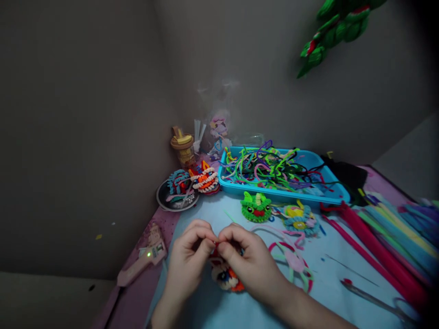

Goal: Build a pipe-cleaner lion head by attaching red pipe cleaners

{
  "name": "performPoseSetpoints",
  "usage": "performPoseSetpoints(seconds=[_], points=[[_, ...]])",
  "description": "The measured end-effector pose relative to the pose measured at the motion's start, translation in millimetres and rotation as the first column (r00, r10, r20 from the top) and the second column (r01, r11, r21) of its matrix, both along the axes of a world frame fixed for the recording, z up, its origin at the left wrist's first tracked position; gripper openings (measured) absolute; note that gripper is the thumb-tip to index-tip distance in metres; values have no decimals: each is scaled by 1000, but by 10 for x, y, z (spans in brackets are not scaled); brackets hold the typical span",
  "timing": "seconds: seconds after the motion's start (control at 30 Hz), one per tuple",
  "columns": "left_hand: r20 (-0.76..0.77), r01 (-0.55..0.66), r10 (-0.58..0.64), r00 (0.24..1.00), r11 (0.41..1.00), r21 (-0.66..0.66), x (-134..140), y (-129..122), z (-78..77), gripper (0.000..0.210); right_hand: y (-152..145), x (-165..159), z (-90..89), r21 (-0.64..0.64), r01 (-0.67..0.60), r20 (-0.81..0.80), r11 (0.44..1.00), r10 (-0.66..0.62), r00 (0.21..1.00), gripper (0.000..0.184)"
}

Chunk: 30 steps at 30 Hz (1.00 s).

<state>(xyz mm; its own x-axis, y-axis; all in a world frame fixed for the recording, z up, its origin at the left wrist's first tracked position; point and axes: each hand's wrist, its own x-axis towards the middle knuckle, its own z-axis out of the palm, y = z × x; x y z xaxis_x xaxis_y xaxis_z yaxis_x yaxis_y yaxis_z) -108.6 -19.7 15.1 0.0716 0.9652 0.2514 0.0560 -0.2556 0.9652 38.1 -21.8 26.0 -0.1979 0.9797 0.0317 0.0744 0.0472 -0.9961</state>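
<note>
An orange, cream and red pipe-cleaner animal head (226, 279) with a dark eye is partly hidden under my hands, low over the blue cloth. My left hand (192, 256) pinches at its upper red part, thumb against index finger. Meeting it fingertip to fingertip, my right hand (247, 260) pinches at the same spot. The exact bit between the fingertips is too small to make out. Just beyond my hands sits a green pipe-cleaner head (255, 208) with eyes and a red mouth, beside a yellow and blue one (299, 219).
A blue tray (288, 196) holds tangled pipe cleaners. At left are a glue gun (144, 265) with a green light, a metal bowl (168, 205) and a lidded cup (183, 148). Scissors (373, 299) and pipe-cleaner bundles (394, 228) lie at right. A green piece (332, 36) hangs above.
</note>
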Motion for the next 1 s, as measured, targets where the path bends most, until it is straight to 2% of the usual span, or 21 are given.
performPoseSetpoints(seconds=[0.17, 0.3, 0.47, 0.67, 0.8, 0.9, 1.0], points=[[16, 29, -29, 999, 1000, -11, 3, 7, -27, 16, -3, 3, -34, 48, 12, 21, 999, -13, 1000, 15], [-28, 1, 0, 1000, 1000, 30, 6, 2, -4, 12, -20, -2, -27, -10, 30, -27, 1000, -30, 999, 16], [-44, -47, 51, 998, 995, 89, -10, -12, -1, 10, -11, -3, -6, -19, 21, -69, 1000, -23, 997, 15], [7, -28, 27, 1000, 998, 63, 5, 1, -10, 11, -15, -29, -22, -62, 17, -118, 998, -25, 993, 14], [47, 3, -3, 999, 1000, 15, 42, -10, -9, 13, -50, -56, -50, -107, -20, -181, 994, 0, 983, 21], [72, 22, -20, 997, 1000, -22, 58, -23, -35, 14, -59, -56, -61, -73, 10, -162, 997, -22, 987, 21], [74, 13, -11, 997, 1000, -18, 69, -30, -63, 15, -48, -35, -59, 40, 62, -59, 997, -59, 996, 17]])
